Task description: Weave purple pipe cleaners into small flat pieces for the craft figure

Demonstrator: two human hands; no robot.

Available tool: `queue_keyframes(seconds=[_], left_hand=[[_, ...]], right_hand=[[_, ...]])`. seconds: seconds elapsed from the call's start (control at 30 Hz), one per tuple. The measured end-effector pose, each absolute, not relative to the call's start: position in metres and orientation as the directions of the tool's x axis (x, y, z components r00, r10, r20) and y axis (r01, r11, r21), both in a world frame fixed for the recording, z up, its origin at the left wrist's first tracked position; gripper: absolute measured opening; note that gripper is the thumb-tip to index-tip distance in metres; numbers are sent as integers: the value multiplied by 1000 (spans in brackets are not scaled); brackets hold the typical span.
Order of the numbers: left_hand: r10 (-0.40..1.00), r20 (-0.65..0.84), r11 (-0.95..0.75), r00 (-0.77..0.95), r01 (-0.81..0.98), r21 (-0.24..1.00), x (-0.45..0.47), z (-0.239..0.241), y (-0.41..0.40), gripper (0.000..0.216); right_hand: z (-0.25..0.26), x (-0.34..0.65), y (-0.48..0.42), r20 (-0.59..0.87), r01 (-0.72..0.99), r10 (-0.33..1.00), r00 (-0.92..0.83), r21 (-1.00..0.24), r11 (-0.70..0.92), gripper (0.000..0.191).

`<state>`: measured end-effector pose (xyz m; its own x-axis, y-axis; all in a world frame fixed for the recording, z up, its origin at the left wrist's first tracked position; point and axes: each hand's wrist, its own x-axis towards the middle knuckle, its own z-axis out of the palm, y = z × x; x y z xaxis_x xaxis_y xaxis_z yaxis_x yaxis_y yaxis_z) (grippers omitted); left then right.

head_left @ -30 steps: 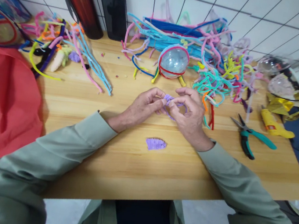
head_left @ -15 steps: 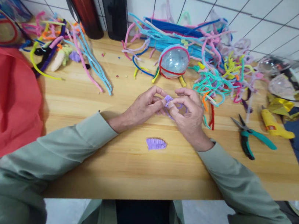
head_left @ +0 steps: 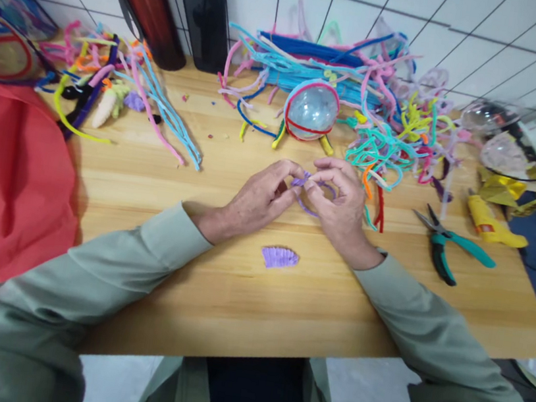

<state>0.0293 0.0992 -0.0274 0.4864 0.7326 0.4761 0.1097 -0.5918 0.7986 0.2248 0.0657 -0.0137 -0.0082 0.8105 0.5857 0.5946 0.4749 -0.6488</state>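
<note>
The left hand has tipped since a moment ago, turning the small purple coil flatter, which suggests it is still being worked; left thumb and fingers pinch it closed, the right hand likewise, its loop hanging over the table. Bare wood runs to the near edge around a purple ribbed piece; the clear ball limits room beyond, pliers rightward.

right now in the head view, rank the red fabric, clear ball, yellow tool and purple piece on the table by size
1. red fabric
2. clear ball and yellow tool: too alike to rank
3. purple piece
</note>
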Motion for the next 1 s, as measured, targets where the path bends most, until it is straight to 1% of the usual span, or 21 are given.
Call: queue_keyframes(seconds=[0.1, 0.3, 0.57, 0.73, 0.83, 0.93, 1.0], left_hand=[[727, 474, -609, 496, 149, 779, 29, -29, 101, 16], [774, 433, -536, 463, 115, 836, 30, -31, 103, 18], [806, 407, -494, 429, 110, 863, 27, -36, 106, 18], [830, 368, -456, 420, 129, 881, 27, -42, 109, 19], [835, 362, -455, 414, 149, 878, 28, -42, 110, 17], [831, 374, -471, 411, 165, 866, 27, -39, 110, 14], [830, 379, -480, 409, 177, 859, 26, -37, 111, 13]], right_hand=[[-15, 224, 65, 577, 582, 817, -12, -660, 475, 6], [-15, 221, 64, 531, 608, 847, -19, -666, 431, 5], [-16, 220, 66, 519, 584, 853, -47, -679, 445, 5], [-1, 233, 65, 514, 642, 855, -63, -635, 429, 10], [15, 264, 54, 535, 690, 844, -47, -593, 414, 11], [27, 318, 33, 537, 771, 842, 53, -558, 307, 9], [31, 364, 20, 497, 813, 845, 198, -565, 141, 10]])
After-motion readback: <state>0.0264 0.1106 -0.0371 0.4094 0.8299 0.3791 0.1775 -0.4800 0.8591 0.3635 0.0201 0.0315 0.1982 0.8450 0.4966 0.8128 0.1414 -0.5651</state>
